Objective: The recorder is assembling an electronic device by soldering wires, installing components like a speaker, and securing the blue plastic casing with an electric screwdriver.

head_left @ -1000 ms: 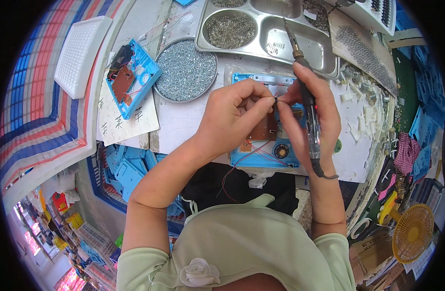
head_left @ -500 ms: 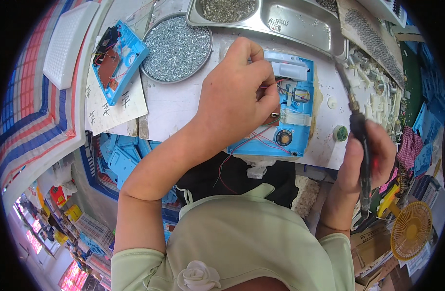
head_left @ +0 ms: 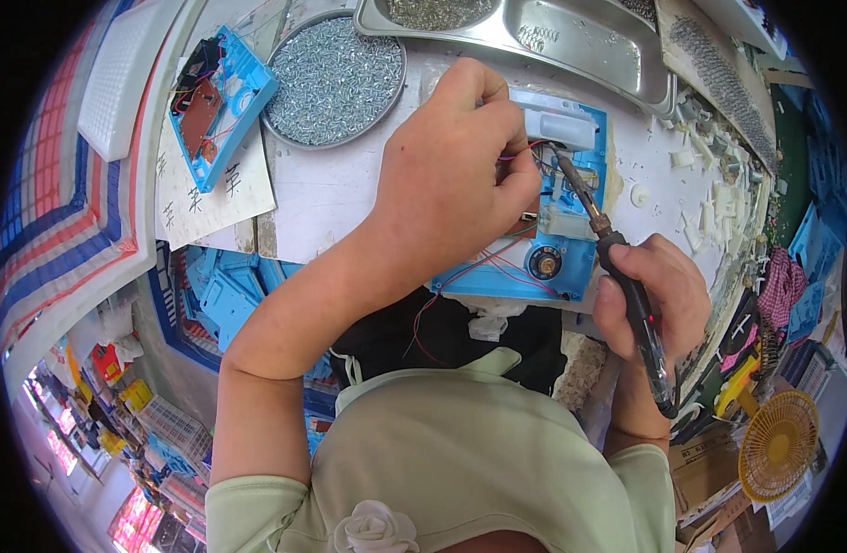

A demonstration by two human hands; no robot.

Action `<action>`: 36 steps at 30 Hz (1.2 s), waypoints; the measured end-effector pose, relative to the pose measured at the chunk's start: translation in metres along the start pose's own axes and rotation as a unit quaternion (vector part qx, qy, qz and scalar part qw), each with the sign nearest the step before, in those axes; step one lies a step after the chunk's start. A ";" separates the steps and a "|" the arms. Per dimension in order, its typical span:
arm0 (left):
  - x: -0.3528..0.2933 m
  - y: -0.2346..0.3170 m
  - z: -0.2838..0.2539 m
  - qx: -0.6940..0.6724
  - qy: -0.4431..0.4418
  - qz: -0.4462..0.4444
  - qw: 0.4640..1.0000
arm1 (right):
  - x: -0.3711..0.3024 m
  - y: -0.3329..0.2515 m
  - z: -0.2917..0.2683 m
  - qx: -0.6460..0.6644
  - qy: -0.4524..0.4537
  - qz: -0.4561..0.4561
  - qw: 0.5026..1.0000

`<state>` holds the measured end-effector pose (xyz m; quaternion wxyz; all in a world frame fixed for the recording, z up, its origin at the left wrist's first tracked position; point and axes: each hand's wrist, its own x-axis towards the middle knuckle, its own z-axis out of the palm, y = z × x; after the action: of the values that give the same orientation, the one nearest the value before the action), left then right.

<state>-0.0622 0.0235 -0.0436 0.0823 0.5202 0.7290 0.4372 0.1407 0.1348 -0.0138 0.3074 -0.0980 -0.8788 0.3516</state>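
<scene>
A blue plastic casing (head_left: pixel 578 267) lies open on the bench before me, with a round black speaker (head_left: pixel 544 263), a white compartment (head_left: pixel 560 129) and thin red and dark wires (head_left: pixel 497 261) in it. Over its left part, my left hand (head_left: pixel 451 161) pinches a thin wire (head_left: pixel 537 145) between thumb and fingers; the fingers partly hide it and the board beneath. My right hand (head_left: pixel 668 295) grips a soldering iron (head_left: pixel 637 309) by its black handle. The iron's metal tip reaches over the casing, close beside my left fingertips; whether it touches the wire I cannot tell.
A round pan of small screws (head_left: pixel 336 88) and a steel tray (head_left: pixel 589 46) stand at the back. Another blue casing (head_left: pixel 243 111) rests on a paper sheet (head_left: pixel 188 207) at left. White plastic parts (head_left: pixel 718 207) lie at right. A yellow fan (head_left: pixel 779 447) is at lower right.
My right hand has brought the soldering iron left and inward, from beside the casing to over it, its tip now near my left fingers. My left hand stays almost in place.
</scene>
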 end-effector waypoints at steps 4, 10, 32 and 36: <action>0.000 0.000 0.000 -0.005 0.000 -0.004 1.000 | 0.001 0.002 0.002 -0.006 -0.005 -0.012 1.000; 0.000 0.000 0.001 -0.008 0.000 -0.008 1.000 | 0.002 0.003 0.003 -0.015 -0.009 -0.015 1.000; 0.000 0.001 0.002 -0.017 0.006 -0.014 1.000 | 0.000 0.012 -0.006 -0.024 -0.031 -0.052 0.998; -0.001 0.002 0.003 -0.013 0.010 -0.014 1.000 | 0.002 0.014 -0.007 -0.023 -0.028 -0.054 0.998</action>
<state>-0.0586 0.0248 -0.0443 0.0878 0.5046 0.7314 0.4503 0.1431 0.1498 -0.0187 0.2989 -0.0473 -0.8988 0.3171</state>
